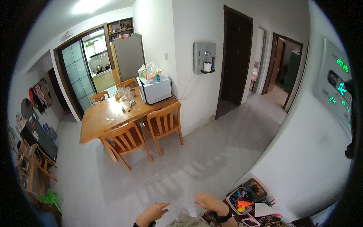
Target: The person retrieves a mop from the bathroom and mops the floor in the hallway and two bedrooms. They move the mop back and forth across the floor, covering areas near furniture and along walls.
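Note:
My left hand [152,213] and my right hand [211,202] are held out low in front of me, apart from each other, palms turned partly inward. Both look open, with fingers stretched out and nothing in them. Each wrist wears a dark band. To the right of my right hand sits an open box [242,201] with small colourful pieces inside. A phone-like white-and-pink rectangle [250,222] lies in front of that box, beside a sheet of white paper [264,210].
A wooden dining table [94,120] with a white microwave [159,90], glassware and chairs [126,140] stands ahead to the left. A water dispenser [205,58] hangs on the wall. A green plastic stool [51,199] is at the lower left. Doorways open on the far right.

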### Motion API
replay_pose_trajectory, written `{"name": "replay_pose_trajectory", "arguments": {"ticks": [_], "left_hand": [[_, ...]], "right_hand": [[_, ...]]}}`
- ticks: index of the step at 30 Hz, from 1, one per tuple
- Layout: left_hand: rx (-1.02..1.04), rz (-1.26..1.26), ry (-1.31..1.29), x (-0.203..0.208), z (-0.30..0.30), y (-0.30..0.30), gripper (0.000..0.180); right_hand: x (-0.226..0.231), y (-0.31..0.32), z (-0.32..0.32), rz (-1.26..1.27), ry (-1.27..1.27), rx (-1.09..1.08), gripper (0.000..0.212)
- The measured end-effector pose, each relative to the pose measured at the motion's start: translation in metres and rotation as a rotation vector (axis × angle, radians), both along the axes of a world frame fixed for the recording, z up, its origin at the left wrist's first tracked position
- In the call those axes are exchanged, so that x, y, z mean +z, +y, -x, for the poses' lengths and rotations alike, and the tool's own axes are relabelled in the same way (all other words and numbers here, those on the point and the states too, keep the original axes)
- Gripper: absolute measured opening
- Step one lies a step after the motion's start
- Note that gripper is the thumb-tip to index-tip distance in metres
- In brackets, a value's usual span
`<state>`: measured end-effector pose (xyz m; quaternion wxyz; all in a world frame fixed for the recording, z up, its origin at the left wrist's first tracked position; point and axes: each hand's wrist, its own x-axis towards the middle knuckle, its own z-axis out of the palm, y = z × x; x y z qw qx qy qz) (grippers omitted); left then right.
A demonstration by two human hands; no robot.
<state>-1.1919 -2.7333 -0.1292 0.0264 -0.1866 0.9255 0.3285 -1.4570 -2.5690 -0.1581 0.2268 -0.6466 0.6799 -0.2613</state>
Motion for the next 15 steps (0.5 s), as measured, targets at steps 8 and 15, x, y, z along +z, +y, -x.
{"name": "replay_pose_trajectory", "arguments": {"ticks": [8,15], "left_hand": [[0.134,0.082,-0.191,0.0,0.084,-0.169,0.036],[-0.078,0.106,-0.124,0.007,0.291,-0.309,0.037]], "right_hand": [[0.052,-0.148,0.142,0.27,0.031,-0.078,0.041],[0.055,-0.223,0.276,0.115,-0.006,-0.328,0.048]]}}
